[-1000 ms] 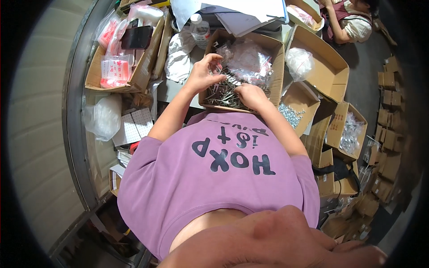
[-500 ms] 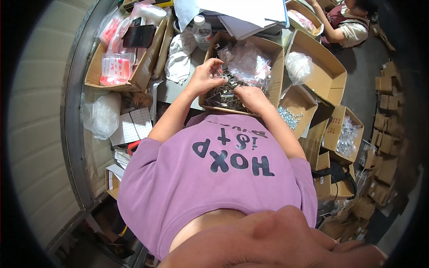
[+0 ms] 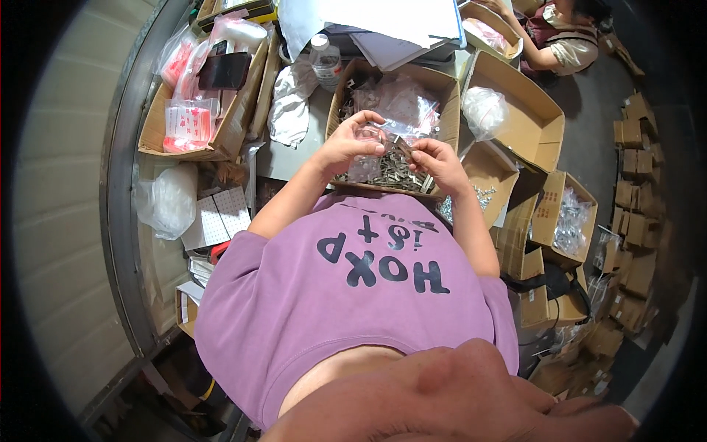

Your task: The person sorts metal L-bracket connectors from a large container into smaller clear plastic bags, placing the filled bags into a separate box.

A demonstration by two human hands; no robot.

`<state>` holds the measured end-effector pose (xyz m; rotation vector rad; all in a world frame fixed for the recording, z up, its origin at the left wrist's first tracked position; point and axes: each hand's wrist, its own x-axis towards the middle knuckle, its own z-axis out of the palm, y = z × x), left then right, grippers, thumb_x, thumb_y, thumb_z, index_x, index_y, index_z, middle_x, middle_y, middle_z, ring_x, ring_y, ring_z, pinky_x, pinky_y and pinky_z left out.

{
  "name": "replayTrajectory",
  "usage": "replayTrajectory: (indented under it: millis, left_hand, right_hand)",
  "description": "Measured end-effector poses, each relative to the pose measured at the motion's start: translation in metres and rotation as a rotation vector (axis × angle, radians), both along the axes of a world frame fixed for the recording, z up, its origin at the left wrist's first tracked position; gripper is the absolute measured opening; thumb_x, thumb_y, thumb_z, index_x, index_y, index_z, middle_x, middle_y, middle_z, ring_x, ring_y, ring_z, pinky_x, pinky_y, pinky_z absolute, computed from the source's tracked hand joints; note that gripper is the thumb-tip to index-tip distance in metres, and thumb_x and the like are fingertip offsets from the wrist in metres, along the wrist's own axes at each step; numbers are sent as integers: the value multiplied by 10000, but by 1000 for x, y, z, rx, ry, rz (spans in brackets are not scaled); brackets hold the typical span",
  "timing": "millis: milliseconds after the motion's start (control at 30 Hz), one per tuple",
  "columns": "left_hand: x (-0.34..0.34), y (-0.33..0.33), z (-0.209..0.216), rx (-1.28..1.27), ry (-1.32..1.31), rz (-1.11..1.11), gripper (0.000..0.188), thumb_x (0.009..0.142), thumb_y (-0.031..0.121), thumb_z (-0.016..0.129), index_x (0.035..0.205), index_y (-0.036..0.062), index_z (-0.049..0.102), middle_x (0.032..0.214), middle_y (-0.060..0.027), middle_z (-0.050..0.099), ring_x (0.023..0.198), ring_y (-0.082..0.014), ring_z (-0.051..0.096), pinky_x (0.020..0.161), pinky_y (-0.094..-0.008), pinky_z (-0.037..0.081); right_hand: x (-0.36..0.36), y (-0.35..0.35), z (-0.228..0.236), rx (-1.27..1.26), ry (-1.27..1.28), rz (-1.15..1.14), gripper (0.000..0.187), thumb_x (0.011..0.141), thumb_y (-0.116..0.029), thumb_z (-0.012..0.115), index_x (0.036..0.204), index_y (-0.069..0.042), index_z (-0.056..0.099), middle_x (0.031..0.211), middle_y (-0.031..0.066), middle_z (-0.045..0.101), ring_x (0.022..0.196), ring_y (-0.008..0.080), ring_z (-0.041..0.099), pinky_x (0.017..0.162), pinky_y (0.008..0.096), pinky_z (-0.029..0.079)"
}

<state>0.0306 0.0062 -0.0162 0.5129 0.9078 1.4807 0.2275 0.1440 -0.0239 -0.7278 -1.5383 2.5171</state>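
Left hand (image 3: 345, 144) pinches a small clear plastic bag (image 3: 366, 151) between its fingers, just above the cardboard box (image 3: 434, 81) of small metal parts (image 3: 390, 175). Right hand (image 3: 436, 160), just right of the bag, is closed narrow on a small metal piece (image 3: 404, 145) touching the bag's right edge.

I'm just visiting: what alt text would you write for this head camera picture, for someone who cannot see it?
Seen from above, a person in a purple shirt holds a small clear plastic bag open with the left hand while the right hand brings small metal parts to it, over a cardboard box of such parts. More boxes and bags crowd the table.
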Motion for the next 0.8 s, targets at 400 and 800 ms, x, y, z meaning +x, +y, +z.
replayTrajectory:
  millis: [400,800]
  left_hand:
    - [10,10,-5,-127,45,-123,536,649,-15,749,1099,51,466,862,-40,578,756,-107,562,680,-234,471]
    - [32,22,18,-5,978,-505,515,696,130,718,1136,15,474,972,-114,588,830,-163,571,742,-293,456]
  right_hand:
    - [13,-2,6,238,99,-139,255,851,-31,577,1099,27,588,951,47,627,809,98,582,716,231,480]
    - [9,-15,36,1088,28,151,279,766,5,606,1041,-36,630,896,115,620,783,218,605,708,268,476]
